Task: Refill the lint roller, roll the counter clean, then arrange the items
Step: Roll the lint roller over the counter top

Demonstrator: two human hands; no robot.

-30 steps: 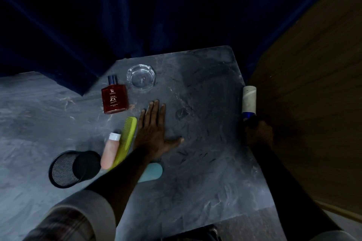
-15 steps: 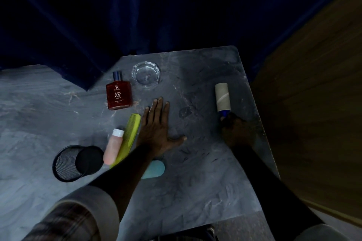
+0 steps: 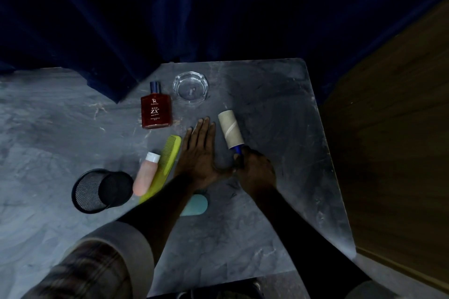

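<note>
Both hands mid-frame: right hand [image 3: 255, 172] gripping lint roller [image 3: 230, 132] handle, roll pointing up-left; left hand [image 3: 200, 153] flat, fingers together.

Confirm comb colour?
Yellow-green comb, lying beside the left hand; head view.

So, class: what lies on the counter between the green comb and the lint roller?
In the head view, the left hand lies flat on the counter, between the green comb and the lint roller.

Dim light, dark blue curtain [image 3: 170, 7] behind grey marbled counter [image 3: 279, 201], wooden panel [image 3: 401, 128] at right
</note>
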